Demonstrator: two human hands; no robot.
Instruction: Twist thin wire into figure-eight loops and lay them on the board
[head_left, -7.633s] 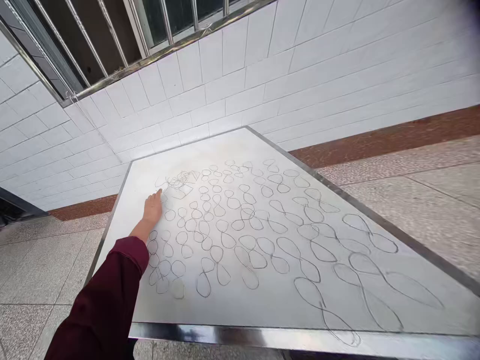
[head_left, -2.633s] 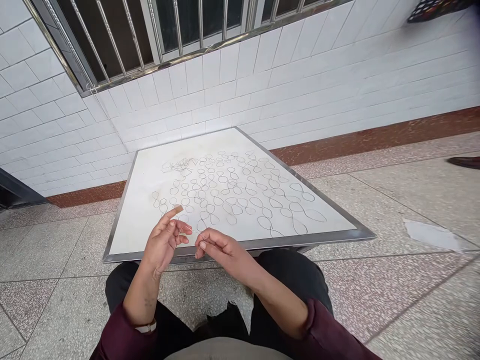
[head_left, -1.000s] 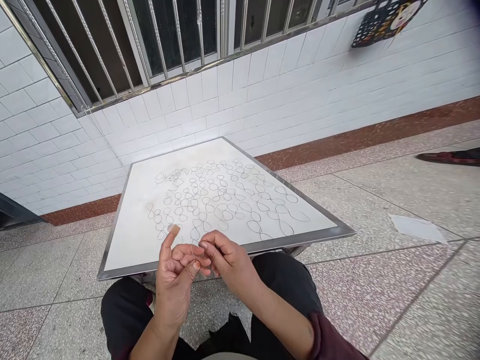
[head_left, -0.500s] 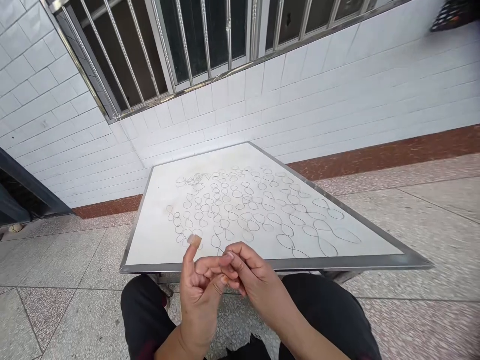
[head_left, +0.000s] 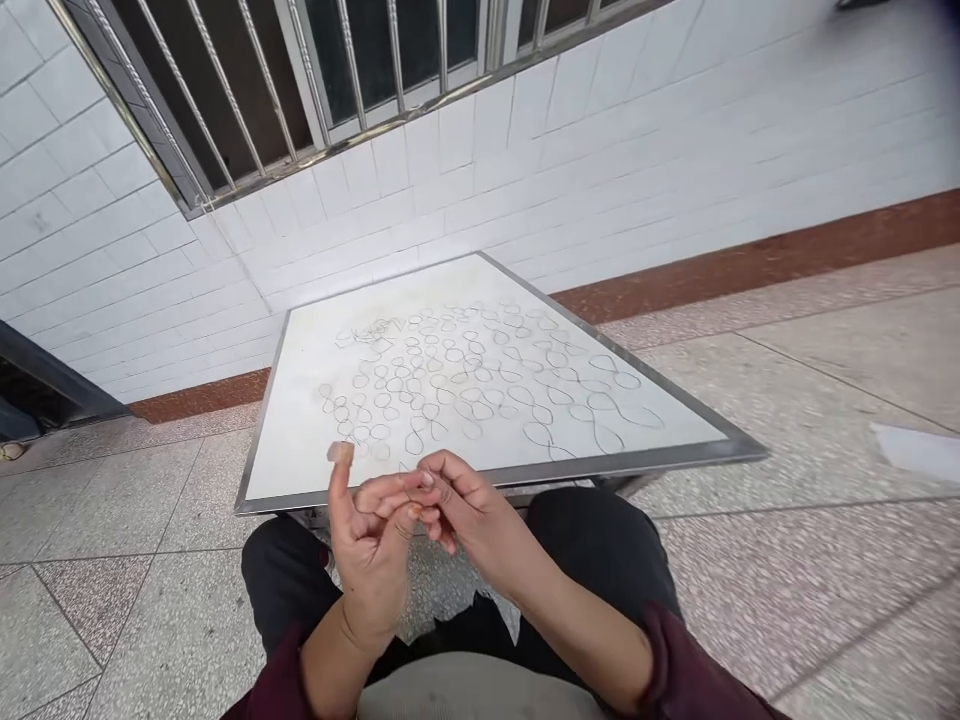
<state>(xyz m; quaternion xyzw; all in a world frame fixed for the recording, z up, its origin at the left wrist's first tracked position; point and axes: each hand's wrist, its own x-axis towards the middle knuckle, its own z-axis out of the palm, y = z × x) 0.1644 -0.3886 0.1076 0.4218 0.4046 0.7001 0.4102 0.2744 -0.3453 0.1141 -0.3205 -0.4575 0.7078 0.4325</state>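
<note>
White wall tiles (head_left: 600,150) rise behind a low table (head_left: 487,468) with a white top and a metal rim. It stands on a speckled stone floor (head_left: 787,400), and a barred window (head_left: 337,70) sits above the tiles. Across the tabletop lie rows of thin wire loops (head_left: 465,385), most of them figure-eight shapes. You sit at the table's near edge, with your dark trousers (head_left: 600,540) below. Your left hand (head_left: 371,550) and right hand (head_left: 472,520) meet over your lap, close to the near rim and just short of the nearest loops. Your left index finger (head_left: 337,480) points straight up, its tip wrapped in pale tape, and the other left fingers curl toward the thumb. Your right fingers are curled closed, their tips pressed against the left fingertips. Whether anything is pinched between them is too fine to tell.
</note>
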